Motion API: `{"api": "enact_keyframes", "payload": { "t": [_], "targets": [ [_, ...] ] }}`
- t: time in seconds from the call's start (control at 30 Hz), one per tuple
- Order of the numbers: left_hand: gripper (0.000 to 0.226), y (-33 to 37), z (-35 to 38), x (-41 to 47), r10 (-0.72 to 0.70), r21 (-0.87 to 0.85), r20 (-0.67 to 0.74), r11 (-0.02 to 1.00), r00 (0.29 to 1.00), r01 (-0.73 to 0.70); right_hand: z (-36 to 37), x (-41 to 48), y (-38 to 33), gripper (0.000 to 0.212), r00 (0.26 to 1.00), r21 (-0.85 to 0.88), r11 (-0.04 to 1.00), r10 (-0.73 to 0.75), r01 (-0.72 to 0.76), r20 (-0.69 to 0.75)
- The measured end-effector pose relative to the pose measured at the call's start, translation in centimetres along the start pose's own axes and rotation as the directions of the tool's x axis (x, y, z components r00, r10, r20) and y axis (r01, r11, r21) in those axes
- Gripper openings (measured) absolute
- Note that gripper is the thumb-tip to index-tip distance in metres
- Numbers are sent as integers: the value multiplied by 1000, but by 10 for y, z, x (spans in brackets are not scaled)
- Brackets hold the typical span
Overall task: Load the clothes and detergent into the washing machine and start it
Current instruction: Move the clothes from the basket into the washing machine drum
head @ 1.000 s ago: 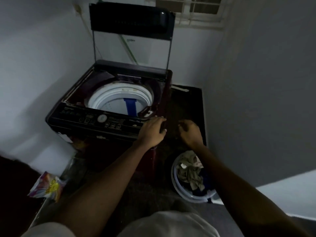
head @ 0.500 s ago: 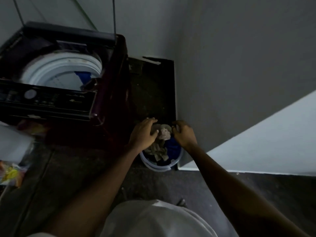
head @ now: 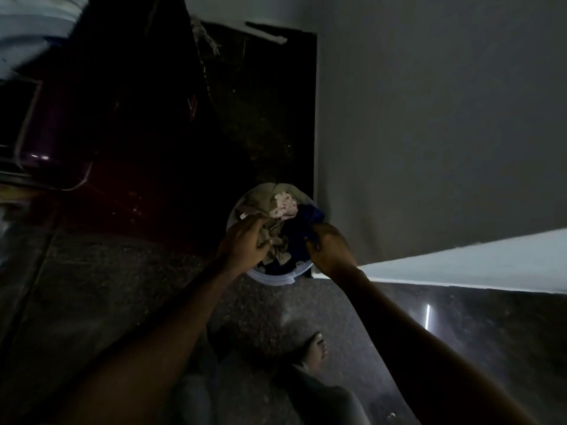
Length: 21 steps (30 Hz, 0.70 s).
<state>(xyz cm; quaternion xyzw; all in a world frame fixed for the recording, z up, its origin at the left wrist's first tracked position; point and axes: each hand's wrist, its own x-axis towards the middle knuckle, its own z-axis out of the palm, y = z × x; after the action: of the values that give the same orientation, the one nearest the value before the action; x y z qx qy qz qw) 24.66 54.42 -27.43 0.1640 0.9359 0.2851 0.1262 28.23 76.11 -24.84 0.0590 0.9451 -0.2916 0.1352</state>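
A round white bucket (head: pixel 276 279) stands on the floor by the wall corner, full of clothes: an olive garment (head: pixel 260 200), a pale patterned piece (head: pixel 283 207) and a dark blue one (head: pixel 299 237). My left hand (head: pixel 244 243) is closed on the olive cloth at the bucket's left side. At the right rim my right hand (head: pixel 326 248) grips the dark blue cloth. The dark red washing machine (head: pixel 101 124) fills the upper left; its white tub rim (head: pixel 33 29) shows blurred at the corner.
A grey wall (head: pixel 429 118) rises right of the bucket, with a lighter ledge (head: pixel 475 265) below it. The floor is dark speckled stone (head: pixel 92 286). My bare foot (head: pixel 316 348) stands just behind the bucket.
My view has dropped from the washing machine top down to the bucket. Both hands have come down from the machine's edge into the bucket and closed on the clothes.
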Motion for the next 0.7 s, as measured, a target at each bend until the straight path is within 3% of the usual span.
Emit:
{"api": "enact_keyframes", "payload": {
  "t": [0.3,0.4,0.53,0.7],
  "targets": [
    [66,-102,127,78,-73,103,66,993,995,66,125,82,83,47,997,-41,997,-60,62,42],
    [60,-109,144,85,-150,78,103,987,983,142,144,90,98,45,997,-53,996,-70,71,13],
    [50,-126,150,87,-346,-26,199,933,917,358,140,81,99,37,999,-56,997,-50,50,13],
    [32,-74,95,69,-300,-179,199,925,933,336,98,62,71,32,1000,-13,1000,-10,10,-17]
  ]
}}
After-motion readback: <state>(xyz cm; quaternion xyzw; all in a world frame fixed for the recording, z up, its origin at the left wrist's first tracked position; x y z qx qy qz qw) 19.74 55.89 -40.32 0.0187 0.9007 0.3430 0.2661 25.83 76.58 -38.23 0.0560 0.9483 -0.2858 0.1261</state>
